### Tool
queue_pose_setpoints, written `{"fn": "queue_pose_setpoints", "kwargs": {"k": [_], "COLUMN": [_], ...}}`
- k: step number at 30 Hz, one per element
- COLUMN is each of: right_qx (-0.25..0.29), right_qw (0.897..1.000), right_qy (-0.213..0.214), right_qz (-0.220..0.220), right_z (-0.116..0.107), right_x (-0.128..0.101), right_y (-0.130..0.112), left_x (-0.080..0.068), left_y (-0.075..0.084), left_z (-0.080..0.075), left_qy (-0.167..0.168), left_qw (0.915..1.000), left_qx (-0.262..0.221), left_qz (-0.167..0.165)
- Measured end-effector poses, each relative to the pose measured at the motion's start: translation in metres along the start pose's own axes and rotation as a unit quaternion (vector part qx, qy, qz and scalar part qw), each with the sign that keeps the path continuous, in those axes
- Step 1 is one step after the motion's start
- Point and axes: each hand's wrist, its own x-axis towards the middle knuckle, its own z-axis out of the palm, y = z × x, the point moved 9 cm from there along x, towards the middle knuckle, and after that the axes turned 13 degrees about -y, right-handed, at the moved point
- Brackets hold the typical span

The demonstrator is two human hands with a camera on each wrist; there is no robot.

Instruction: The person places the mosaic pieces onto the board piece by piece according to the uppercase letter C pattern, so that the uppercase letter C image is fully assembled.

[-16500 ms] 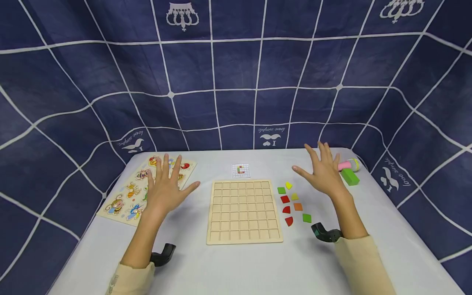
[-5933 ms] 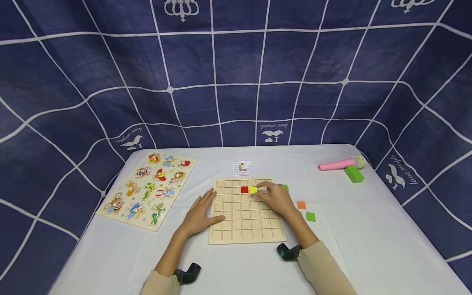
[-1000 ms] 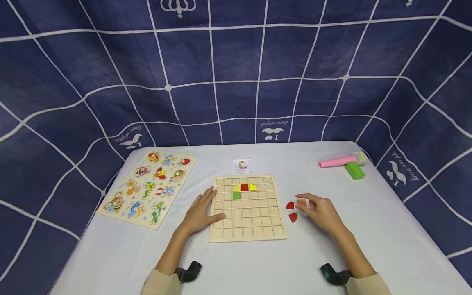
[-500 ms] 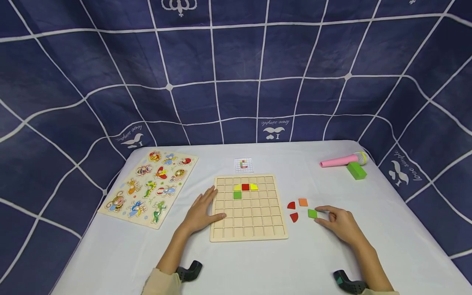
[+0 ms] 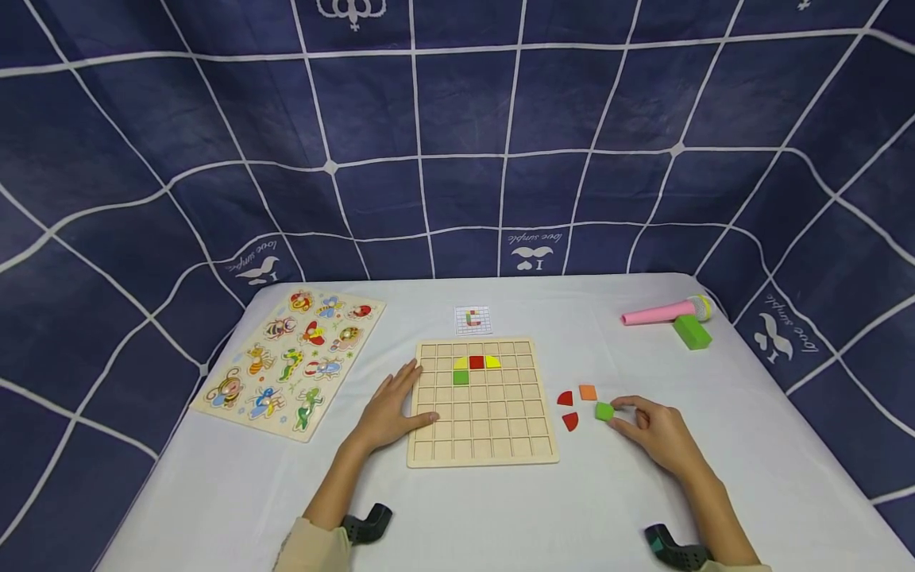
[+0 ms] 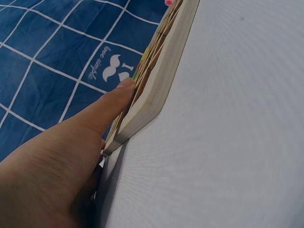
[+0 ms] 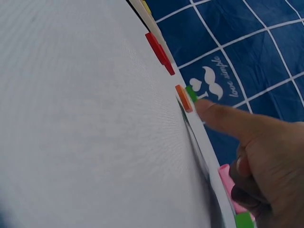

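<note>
Green tile [image 5: 604, 411], slightly tipped, is pinched in the fingers of the right hand [image 5: 659, 435], just beside the orange tile [image 5: 588, 392]. The board [image 5: 482, 451] lies leftward, so a move there would likely pass the red pieces [image 5: 569, 422]. Farther off, the left hand [image 5: 386, 415] rests on the board's left edge, fingers released.

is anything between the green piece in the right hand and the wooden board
Yes: on the table, a rear red piece and a front red piece lie between the green piece, which the right hand pinches, and the wooden board. The way over them looks clear.
</note>
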Motion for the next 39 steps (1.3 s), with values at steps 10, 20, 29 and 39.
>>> {"fn": "queue_pose_setpoints", "kwargs": {"k": [10,20,29,39], "right_qx": [0.026,0.045,0.077,0.033], "right_qw": [0.998,0.996,0.993,0.992], "right_qy": [0.015,-0.033,-0.051,-0.054], "right_qz": [-0.051,-0.076,-0.078,-0.112], "right_z": [0.009,0.049,0.082,0.106], "right_x": [0.018,0.052,0.08,0.099], "right_y": [-0.037,-0.092,-0.134,-0.172], "left_x": [0.001,0.0,0.0,0.001], "left_y": [0.003,0.001,0.004,0.001], "left_z": [-0.002,-0.001,-0.003,-0.003], "left_qy": [0.011,0.008,0.017,0.015], "left_qw": [0.9997,0.9999,0.9998,0.9998], "left_qx": [0.022,0.008,0.011,0.01], "left_qz": [0.005,0.004,0.007,0.007]}}
